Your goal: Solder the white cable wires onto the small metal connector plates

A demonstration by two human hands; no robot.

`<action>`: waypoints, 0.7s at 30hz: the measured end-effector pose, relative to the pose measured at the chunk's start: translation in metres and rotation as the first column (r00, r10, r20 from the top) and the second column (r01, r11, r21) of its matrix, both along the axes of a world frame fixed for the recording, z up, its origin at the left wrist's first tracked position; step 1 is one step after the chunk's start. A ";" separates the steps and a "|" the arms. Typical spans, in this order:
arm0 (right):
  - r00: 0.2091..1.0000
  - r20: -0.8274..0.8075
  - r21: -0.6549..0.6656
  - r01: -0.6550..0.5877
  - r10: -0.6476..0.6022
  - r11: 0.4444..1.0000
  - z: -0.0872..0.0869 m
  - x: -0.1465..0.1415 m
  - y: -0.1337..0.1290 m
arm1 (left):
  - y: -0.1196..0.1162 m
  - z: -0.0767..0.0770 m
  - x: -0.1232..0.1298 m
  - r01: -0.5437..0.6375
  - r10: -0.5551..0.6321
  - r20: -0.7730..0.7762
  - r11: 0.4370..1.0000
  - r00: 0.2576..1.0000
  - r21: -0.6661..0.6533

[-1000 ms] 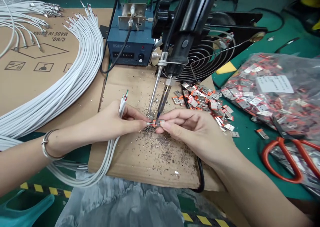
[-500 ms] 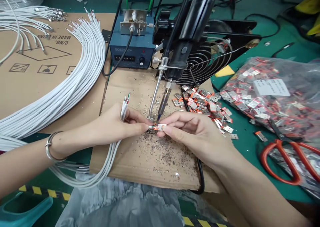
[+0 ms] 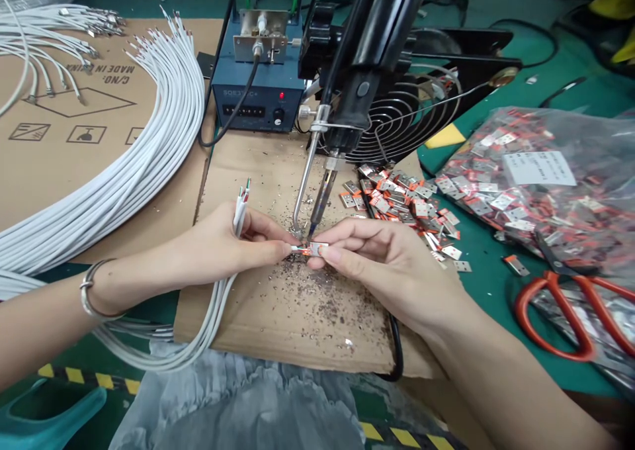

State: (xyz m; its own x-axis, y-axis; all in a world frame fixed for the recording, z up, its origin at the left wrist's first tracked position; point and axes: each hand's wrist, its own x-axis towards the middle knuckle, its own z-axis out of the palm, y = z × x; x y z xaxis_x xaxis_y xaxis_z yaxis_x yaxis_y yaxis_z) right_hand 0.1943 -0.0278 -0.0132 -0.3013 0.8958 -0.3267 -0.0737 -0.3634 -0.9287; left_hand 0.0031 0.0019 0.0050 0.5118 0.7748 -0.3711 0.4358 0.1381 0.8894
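Between thumb and finger, my left hand (image 3: pixel 243 245) pinches the stripped end of a white cable (image 3: pixel 296 248); several more white cables (image 3: pixel 240 215) pass through the same hand, their coloured wire ends sticking up. My right hand (image 3: pixel 377 258) is closed on a USB plug (image 3: pixel 318 249) with a metal shell and orange insert. Wire end and plug meet at the tip of a mounted soldering iron (image 3: pixel 322 195). A thin bent solder feed tube (image 3: pixel 303 188) ends just left of that tip. The exact contact at the joint is too small to tell.
A blue solder feeder (image 3: pixel 258 99) and a black fan (image 3: pixel 391 129) stand behind the iron. Loose USB plugs (image 3: pixel 397 198) lie right, near a bag of plugs (image 3: pixel 536 172) and orange-handled scissors (image 3: pixel 555 311). A white cable bundle (image 3: pixel 149 172) curves across cardboard on the left.
The whole view has shifted slightly. Both hands keep their grips, with the cable end and plug still at the iron tip. The feeder's red light looks brighter.
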 end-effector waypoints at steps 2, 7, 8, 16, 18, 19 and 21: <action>1.000 -0.006 0.000 -0.003 0.003 1.000 0.001 0.000 0.000 | 0.000 -0.001 0.000 -0.009 0.009 -0.002 1.000 1.000 -0.004; 0.998 0.060 0.018 0.011 -0.012 1.000 0.004 -0.001 -0.001 | 0.001 0.000 0.000 -0.037 0.036 -0.048 0.999 0.998 -0.008; 0.998 0.065 0.020 0.012 -0.013 1.000 0.004 -0.002 -0.001 | 0.001 0.000 0.000 -0.033 0.033 -0.048 0.999 0.998 -0.009; 0.998 0.059 0.023 0.018 -0.020 1.000 0.002 -0.002 0.000 | 0.001 -0.003 0.001 0.003 0.000 -0.102 1.000 0.995 0.024; 0.998 0.062 0.025 0.020 -0.021 0.999 0.002 -0.002 0.000 | 0.002 -0.004 0.001 0.016 -0.013 -0.107 0.999 0.994 0.027; 0.998 0.061 0.028 0.017 -0.018 0.999 0.002 -0.002 0.000 | 0.002 -0.004 0.000 0.020 -0.018 -0.105 1.000 0.994 0.024; 0.998 0.060 0.037 0.007 -0.009 0.999 0.001 -0.002 0.001 | 0.002 -0.004 0.000 0.021 -0.021 -0.090 1.000 0.996 0.007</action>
State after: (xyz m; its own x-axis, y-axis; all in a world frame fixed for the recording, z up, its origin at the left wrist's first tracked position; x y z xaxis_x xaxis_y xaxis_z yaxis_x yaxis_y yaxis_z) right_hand 0.1925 -0.0268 -0.0121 -0.2749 0.9098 -0.3109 -0.0203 -0.3288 -0.9442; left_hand 0.0030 0.0035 0.0006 0.4928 0.7675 -0.4101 0.5170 0.1209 0.8474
